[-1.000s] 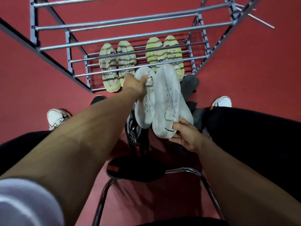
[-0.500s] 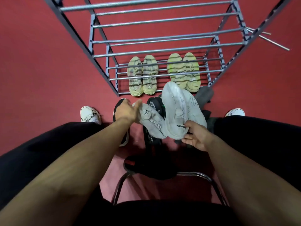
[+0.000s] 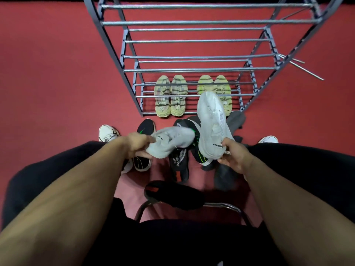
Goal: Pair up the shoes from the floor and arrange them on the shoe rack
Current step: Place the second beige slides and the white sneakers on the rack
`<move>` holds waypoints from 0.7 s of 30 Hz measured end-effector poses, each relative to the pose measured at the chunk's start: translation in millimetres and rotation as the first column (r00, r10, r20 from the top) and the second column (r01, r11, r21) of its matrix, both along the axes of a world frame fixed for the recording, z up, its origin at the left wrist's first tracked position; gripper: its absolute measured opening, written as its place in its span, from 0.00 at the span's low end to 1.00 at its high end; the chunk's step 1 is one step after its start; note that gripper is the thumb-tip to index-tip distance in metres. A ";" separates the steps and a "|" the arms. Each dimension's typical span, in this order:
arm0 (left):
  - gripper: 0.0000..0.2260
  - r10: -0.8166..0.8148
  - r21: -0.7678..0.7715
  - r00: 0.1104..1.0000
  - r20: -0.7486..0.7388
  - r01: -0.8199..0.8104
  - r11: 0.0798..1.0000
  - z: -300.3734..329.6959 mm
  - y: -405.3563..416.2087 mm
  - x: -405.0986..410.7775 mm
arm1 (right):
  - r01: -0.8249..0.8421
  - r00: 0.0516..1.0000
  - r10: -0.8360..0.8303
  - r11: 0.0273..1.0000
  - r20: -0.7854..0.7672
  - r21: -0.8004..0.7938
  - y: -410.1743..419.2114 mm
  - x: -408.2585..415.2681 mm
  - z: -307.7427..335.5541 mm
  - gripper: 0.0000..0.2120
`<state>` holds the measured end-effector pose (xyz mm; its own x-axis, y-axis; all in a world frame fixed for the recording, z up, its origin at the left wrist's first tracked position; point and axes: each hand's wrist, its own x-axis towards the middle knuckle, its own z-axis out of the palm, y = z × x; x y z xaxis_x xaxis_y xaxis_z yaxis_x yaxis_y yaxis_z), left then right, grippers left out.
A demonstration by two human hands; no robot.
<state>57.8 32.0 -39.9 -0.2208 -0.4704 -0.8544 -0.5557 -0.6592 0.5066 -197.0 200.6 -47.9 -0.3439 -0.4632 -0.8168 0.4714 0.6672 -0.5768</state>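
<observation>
Red floor under a metal shoe rack: left hand and right hand each have fingers clamped on a soft, light white sneaker, best gripped by the heel.

Both forearms extended; left grip and right grip each clasped closed.

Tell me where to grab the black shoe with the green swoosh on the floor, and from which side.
Grip the black shoe with the green swoosh at its heel collar, reaching down from above near the left hand. It lies upright, opening up, toe toward the shoe rack, so fingers could hook inside the collar.
</observation>
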 end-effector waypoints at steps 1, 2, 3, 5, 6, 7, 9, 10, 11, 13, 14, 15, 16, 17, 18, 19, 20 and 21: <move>0.07 0.051 0.051 0.998 -0.047 -0.048 0.998 0.5 -0.7 9.0 | 0.006 1.000 -0.006 1.000 -0.009 -0.009 -0.2 0.4 -1.7 0.08; 0.09 0.098 0.091 0.992 -0.081 -0.090 0.992 0.7 0.1 14.5 | 0.016 1.000 -0.016 1.000 -0.014 -0.015 -0.9 0.8 -2.8 0.09; 0.11 0.148 0.116 0.983 -0.111 -0.135 0.984 0.0 1.4 16.6 | 0.024 1.000 -0.025 1.000 -0.017 -0.019 -1.0 1.0 -3.9 0.09; 0.10 0.258 0.127 0.949 -0.180 -0.238 0.963 0.5 3.9 14.2 | 0.015 0.999 -0.016 1.000 -0.035 -0.025 -4.5 2.9 -4.9 0.11; 0.09 0.308 0.115 0.927 -0.215 -0.289 0.951 0.1 4.9 8.6 | 0.012 0.999 -0.013 0.999 -0.044 -0.032 -7.4 4.1 -5.2 0.12; 0.07 0.351 0.101 0.903 -0.247 -0.336 0.936 -0.4 5.1 1.4 | 0.015 0.998 -0.017 0.999 -0.054 -0.048 -11.7 4.5 -6.5 0.14; 0.03 0.410 0.077 0.861 -0.300 -0.407 0.910 -2.5 4.8 -15.8 | 0.025 0.996 -0.031 0.997 -0.086 -0.073 -23.5 5.2 -10.8 0.18; 0.04 0.435 0.068 0.842 -0.319 -0.437 0.897 -5.1 3.2 -24.5 | 0.027 0.994 -0.035 0.996 -0.103 -0.082 -31.3 5.1 -13.5 0.17; 0.04 0.462 0.063 0.821 -0.335 -0.470 0.880 -9.4 0.8 -32.7 | 0.021 0.992 -0.031 0.996 -0.119 -0.091 -39.7 6.0 -14.8 0.16; 0.04 0.498 0.042 0.794 -0.348 -0.518 0.854 -21.2 -5.5 -44.6 | 0.013 0.988 -0.029 0.994 -0.152 -0.109 -57.8 9.3 -13.6 0.11; 0.05 0.511 0.025 0.787 -0.346 -0.537 0.843 -27.5 -11.2 -48.7 | 0.010 0.986 -0.030 0.993 -0.166 -0.120 -69.3 9.4 -14.9 0.10; 0.07 0.528 0.011 0.777 -0.344 -0.559 0.829 -35.3 -18.1 -51.3 | 0.009 0.984 -0.032 0.991 -0.173 -0.132 -81.4 8.6 -17.5 0.09; 0.07 0.542 -0.006 0.769 -0.339 -0.578 0.816 -41.9 -26.6 -53.5 | 0.006 0.983 -0.031 0.990 -0.179 -0.141 -94.8 6.5 -20.6 0.09; 0.08 0.557 -0.023 0.759 -0.335 -0.598 0.801 -47.8 -36.3 -55.7 | -0.006 0.980 -0.022 0.990 -0.197 -0.140 -109.7 3.4 -24.4 0.09; 0.09 0.569 -0.045 0.754 -0.329 -0.614 0.788 -51.2 -45.6 -57.1 | -0.023 0.977 -0.007 0.990 -0.212 -0.141 -123.1 1.0 -26.7 0.09; 0.10 0.577 -0.066 0.748 -0.326 -0.627 0.776 -54.3 -57.8 -58.9 | -0.047 0.975 0.016 0.989 -0.220 -0.139 -138.8 -1.4 -30.3 0.10; 0.11 0.582 -0.086 0.746 -0.323 -0.636 0.767 -56.7 -70.3 -59.9 | -0.066 0.975 0.034 0.988 -0.221 -0.138 -153.8 -3.1 -34.4 0.11; 0.12 0.585 -0.103 0.745 -0.321 -0.641 0.760 -60.8 -83.7 -61.0 | -0.083 0.973 0.051 0.987 -0.223 -0.138 -168.1 -4.6 -37.9 0.10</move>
